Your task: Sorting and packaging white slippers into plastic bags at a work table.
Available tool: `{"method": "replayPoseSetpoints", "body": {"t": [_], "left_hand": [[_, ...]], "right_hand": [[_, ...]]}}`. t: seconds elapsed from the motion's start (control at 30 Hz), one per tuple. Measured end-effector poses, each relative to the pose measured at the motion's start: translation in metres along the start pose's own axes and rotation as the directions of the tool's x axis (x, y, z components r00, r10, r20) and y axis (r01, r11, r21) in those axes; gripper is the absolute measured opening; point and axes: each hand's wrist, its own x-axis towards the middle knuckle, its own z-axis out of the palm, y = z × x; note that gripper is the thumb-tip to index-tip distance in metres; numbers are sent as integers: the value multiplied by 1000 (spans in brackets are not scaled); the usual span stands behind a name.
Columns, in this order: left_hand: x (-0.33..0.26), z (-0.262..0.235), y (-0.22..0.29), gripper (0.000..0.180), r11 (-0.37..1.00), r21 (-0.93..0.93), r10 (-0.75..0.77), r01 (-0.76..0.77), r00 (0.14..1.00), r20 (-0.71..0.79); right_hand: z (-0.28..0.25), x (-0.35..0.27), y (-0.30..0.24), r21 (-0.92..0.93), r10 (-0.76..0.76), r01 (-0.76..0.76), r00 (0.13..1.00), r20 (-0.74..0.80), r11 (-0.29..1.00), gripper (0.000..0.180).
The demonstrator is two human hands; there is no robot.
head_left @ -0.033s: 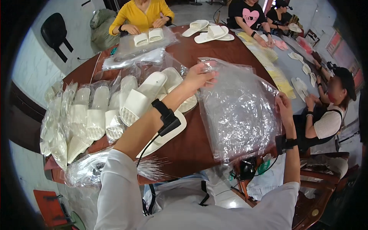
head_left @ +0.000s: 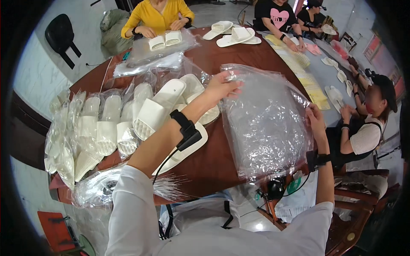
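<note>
- 1 left hand (head_left: 223, 87): is pinching the upper left edge of the clear plastic bag between thumb and fingers.
- 1 right hand (head_left: 315, 120): is grasping the bag's upper right edge, fingers curling around it.
- 1 clear plastic bag (head_left: 267, 123): is stretching, creased and shining, between the 2 hands, its lower end reaching toward the wearer.
- 2 black wrist devices (head_left: 188, 132): are sitting on the forearms, 1 behind each hand.
- loose white slippers (head_left: 153, 112): are lying left of the left hand, partly behind its forearm.
- bagged white slippers (head_left: 106, 132): are standing in a row, farther left of that hand.
- 1 bundle of thin white strands (head_left: 168, 187): is lying nearer the wearer than the left hand, to its left.
- 1 brown-covered table (head_left: 222, 158): is supporting the slippers, below the left hand.
- 1 co-worker in yellow (head_left: 158, 19): is sitting beyond the left hand, handling 2 white slippers (head_left: 173, 39).
- yellow sheets (head_left: 299, 77): are lying beyond the right hand.
</note>
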Motion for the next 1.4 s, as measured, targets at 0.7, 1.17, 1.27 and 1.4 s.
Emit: {"method": "replayPoseSetpoints", "body": {"t": [0.7,1.17,1.27,1.4], "left_hand": [[28,-15,-68,36,924,383,110,1,957,-268],[35,-17,-71,23,476,873,604,-107,761,-236],[40,-16,-77,22,464,885,565,-34,781,-267],[43,-21,-80,13,641,768,400,13,848,-348]], "right_hand": [[103,-81,-77,-644,-430,430,887,169,633,31],[204,-150,-44,-779,-264,458,888,376,429,20],[202,-152,-45,-773,-225,430,903,367,466,21],[201,-154,-46,-727,-358,557,826,436,401,28]]}}
